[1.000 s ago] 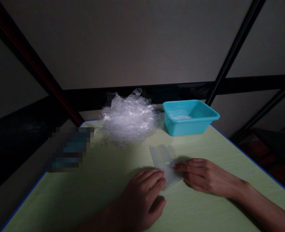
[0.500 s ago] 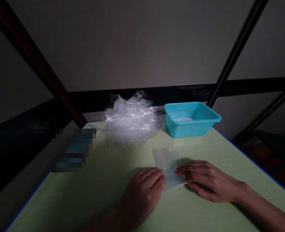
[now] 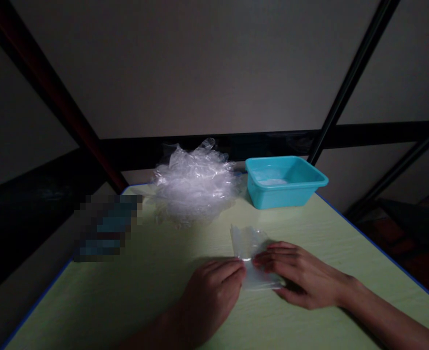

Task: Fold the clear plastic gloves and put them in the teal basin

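Note:
A small flat piece of clear plastic film (image 3: 248, 248) lies on the pale green table (image 3: 134, 291), near its middle. My left hand (image 3: 212, 296) rests palm down with its fingertips on the film's left edge. From the right, my right hand (image 3: 296, 279) has its fingers curled over the film's near part, pinching it against the table. Both hands meet at the film's middle.
A heap of crumpled clear plastic (image 3: 194, 187) sits at the far end of the table. A turquoise plastic tub (image 3: 285, 182) stands to its right, something white inside. A blurred-out patch (image 3: 107, 226) covers the table's left edge. Dark frame bars cross behind.
My right hand has slid left over the film and its fingers have curled onto it. The film now looks folded narrower. My left hand has barely shifted.

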### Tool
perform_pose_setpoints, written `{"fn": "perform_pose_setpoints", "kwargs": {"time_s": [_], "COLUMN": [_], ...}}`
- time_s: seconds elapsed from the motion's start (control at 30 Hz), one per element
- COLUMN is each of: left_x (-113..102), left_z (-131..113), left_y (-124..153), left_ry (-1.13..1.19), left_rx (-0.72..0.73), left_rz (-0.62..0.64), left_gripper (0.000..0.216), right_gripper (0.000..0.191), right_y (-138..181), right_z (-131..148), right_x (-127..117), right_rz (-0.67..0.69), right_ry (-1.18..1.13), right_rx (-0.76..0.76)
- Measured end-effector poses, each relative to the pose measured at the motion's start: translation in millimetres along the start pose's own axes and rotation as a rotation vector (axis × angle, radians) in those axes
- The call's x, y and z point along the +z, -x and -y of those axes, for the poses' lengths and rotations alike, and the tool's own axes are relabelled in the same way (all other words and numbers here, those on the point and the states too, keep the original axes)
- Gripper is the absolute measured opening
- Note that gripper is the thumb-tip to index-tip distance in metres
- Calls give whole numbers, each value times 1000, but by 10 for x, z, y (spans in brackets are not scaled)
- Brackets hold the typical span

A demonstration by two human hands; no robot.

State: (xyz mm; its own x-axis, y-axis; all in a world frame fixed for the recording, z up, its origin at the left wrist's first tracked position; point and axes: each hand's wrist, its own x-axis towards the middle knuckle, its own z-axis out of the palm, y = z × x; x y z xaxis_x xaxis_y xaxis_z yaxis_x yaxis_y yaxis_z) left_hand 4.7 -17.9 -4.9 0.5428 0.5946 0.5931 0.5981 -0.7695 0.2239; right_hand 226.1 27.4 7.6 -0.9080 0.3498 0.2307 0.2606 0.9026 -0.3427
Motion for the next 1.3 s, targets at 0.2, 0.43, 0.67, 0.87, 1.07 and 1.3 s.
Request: {"fn": "perform_pose_setpoints", "kwargs": {"time_s": [0.2, 0.43, 0.67, 0.87, 1.07, 1.3], "left_x": [31, 118, 203, 193, 198, 207], "left_z": [48, 199, 320, 399, 500, 524], "left_y": [38, -90, -209, -245, -259, -267], "left_ry": [243, 641, 748, 759, 898, 919], "left_rx": [-309, -753, -866, -887, -959, -933], "left_rz": [48, 12, -50, -8, 52, 62], "left_gripper": [35, 47, 60, 70, 70, 62], "right_gripper": [15, 21, 18, 23, 24, 67], "right_y": [-29, -292, -478, -423, -330, -366], "right_z": [-48, -243, -384, -363, -68, 114], "right_x": [52, 115, 131, 146, 93, 252], "right_rz": [-108, -280, -300, -448, -479, -114], "right_ry": [-287, -848, -883, -744, -50, 285], "right_rx": [279, 597, 747, 716, 440, 298]}}
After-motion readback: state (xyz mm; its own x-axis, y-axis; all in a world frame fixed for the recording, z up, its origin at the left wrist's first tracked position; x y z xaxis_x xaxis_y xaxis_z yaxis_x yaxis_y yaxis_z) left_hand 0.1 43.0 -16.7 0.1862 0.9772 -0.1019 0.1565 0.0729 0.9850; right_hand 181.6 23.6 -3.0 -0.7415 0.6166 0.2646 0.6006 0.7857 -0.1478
